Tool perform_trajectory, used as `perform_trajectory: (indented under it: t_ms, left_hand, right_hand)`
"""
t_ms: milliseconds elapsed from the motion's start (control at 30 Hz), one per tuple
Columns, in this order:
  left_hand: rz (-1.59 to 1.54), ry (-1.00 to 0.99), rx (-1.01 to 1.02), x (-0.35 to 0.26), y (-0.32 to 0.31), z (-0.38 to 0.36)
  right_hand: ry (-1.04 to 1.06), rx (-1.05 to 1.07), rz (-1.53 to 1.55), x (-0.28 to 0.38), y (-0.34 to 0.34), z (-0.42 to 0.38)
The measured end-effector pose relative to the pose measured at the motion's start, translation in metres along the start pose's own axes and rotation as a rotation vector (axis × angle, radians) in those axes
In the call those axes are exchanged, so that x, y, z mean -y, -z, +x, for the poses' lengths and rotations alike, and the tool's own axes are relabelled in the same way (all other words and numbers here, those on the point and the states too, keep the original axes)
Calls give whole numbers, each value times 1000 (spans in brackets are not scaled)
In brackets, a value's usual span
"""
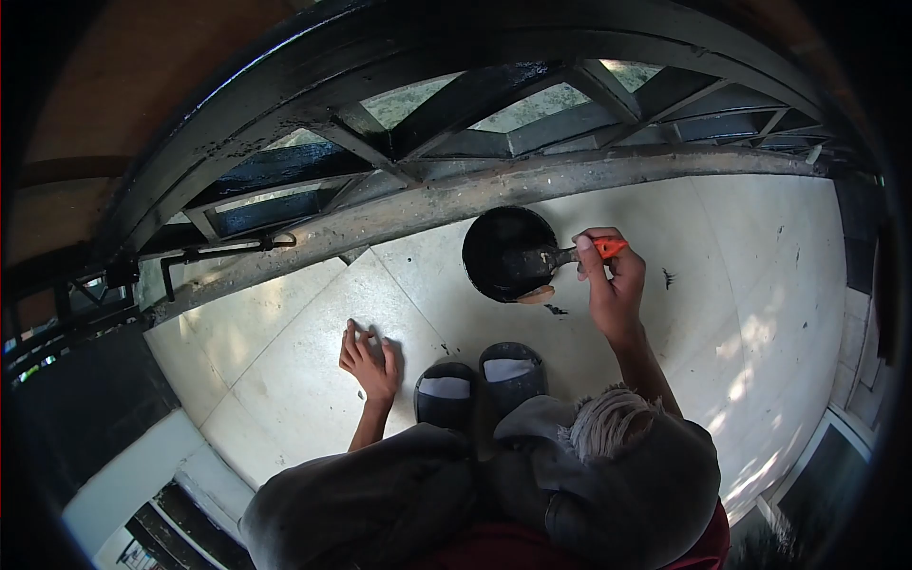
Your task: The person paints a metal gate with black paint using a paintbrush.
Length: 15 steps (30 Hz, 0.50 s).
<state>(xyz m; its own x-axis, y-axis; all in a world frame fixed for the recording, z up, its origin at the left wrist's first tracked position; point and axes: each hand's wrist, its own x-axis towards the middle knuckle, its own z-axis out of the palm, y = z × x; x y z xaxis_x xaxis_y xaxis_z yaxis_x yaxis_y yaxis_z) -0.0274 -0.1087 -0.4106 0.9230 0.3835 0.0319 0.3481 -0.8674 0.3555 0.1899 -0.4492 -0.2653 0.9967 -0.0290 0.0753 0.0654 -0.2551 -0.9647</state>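
Note:
My right hand (616,285) grips a paintbrush (613,247) by its orange handle, the fingers closed round it. The dark brush head reaches over the rim of a round black paint pot (496,245), which stands on the floor and looks black inside. A small brownish piece (537,294) lies at the pot's lower edge. To the left, away from the pot, my left hand (370,363) hangs over the pale floor with its fingers apart and loosely bent, holding nothing.
A black metal gate (456,71) with diagonal bars arches across the far side, glossy in places. Below it runs a stained sill (532,185). My feet in dark slippers (445,394) rest on the tiled floor (769,256), marked by black specks. A dark bolt (218,252) sits at the gate's left.

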Motion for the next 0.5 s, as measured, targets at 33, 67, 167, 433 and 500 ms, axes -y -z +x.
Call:
perform_trajectory:
  t_ms: [33,67,167,433,500]
  left_hand:
    - [0,-3,1,1,0,0]
    - [-1,0,-3,1,-1,-1]
    - [3,3,-9,1,-3,0]
    - [22,-6,4,0,2,0]
    - [10,-2,5,-1,1,0]
  right_hand:
    - [-1,-4,0,-1,0,1]
    - [-42,76,-68,-1,2,3]
    - [-75,78,-43,7,6,6]
    - [-179,47,101,6,6,12]
    - [-194,10,188,-4,4,11]
